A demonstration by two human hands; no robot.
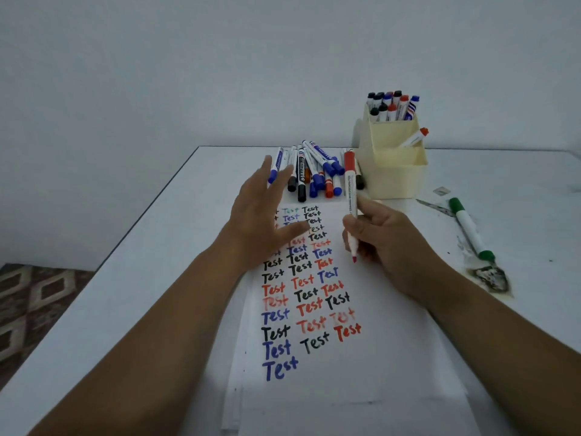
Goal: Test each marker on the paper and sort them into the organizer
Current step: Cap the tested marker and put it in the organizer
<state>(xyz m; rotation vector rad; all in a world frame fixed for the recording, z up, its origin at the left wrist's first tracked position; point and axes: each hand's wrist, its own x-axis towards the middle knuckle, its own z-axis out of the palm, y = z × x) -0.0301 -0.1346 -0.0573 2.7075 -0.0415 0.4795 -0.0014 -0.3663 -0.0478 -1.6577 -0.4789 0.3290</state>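
Left hand (264,215), fingers spread flat, over upper paper (314,357). Marker pile (314,171) at 12 o'clock of it. Right hand (386,247), fingers gripping uncapped red marker (350,196), tip at paper's right column. Organizer (393,162) at 1 o'clock; green marker (468,228) on surface (125,294), 3 o'clock.

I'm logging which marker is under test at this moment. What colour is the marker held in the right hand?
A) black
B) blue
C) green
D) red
D: the right hand grips a red marker, uncapped with its red tip pointing down over the paper and the red cap posted on its upper end.
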